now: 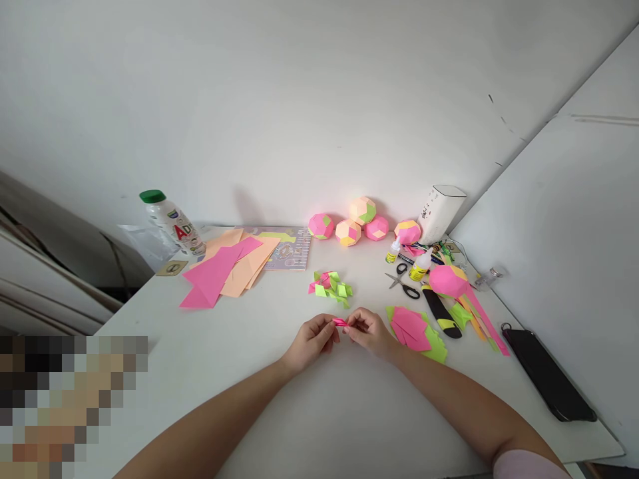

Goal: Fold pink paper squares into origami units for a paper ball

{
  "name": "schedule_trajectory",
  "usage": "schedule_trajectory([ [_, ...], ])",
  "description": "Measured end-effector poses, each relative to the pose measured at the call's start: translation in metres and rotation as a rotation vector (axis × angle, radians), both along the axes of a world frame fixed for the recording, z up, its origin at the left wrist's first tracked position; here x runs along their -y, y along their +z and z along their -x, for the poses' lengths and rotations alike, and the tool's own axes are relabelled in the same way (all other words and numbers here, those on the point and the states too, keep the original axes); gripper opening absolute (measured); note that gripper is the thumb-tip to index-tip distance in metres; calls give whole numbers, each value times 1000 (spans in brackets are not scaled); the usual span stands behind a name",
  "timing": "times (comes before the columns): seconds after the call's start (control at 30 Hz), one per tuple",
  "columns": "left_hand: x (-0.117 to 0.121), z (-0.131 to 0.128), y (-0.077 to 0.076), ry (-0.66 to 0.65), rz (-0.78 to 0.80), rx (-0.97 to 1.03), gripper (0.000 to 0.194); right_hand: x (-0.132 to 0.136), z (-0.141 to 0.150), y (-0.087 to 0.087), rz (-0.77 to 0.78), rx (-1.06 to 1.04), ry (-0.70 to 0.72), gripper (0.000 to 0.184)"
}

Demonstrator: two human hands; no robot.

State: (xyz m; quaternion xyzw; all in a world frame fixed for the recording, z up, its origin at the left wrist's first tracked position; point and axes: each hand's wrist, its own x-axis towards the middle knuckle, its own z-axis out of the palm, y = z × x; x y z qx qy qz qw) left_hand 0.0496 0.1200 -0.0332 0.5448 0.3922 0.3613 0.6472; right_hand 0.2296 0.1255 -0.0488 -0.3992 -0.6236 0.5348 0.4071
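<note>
Between my two hands, low over the white table, is a small folded piece of pink paper (341, 322). My left hand (314, 339) pinches its left end between thumb and fingers. At the other end, my right hand (368, 330) grips it the same way. Just beyond them lies a cluster of folded green and pink paper units (332, 287). Beside my right forearm rests a stack of pink and green paper sheets (412, 329). My fingers partly hide the folded piece.
Several paper balls (348, 233) sit along the wall. Scissors (402, 282), a glue bottle (420, 266) and a black-and-yellow cutter (441, 311) lie to the right, near a black case (549, 372). Large paper sheets (219, 273) and a white bottle (172, 223) stand left.
</note>
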Motion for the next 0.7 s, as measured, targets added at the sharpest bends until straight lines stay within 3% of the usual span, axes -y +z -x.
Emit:
schedule_trajectory([
  [0.43,-1,-1,-2,71,-10,-22,36,2,4,11,-290,138,46,16],
  [0.7,1,1,-1,-3,-24,-35,39,2,3,3,-199,106,24,13],
])
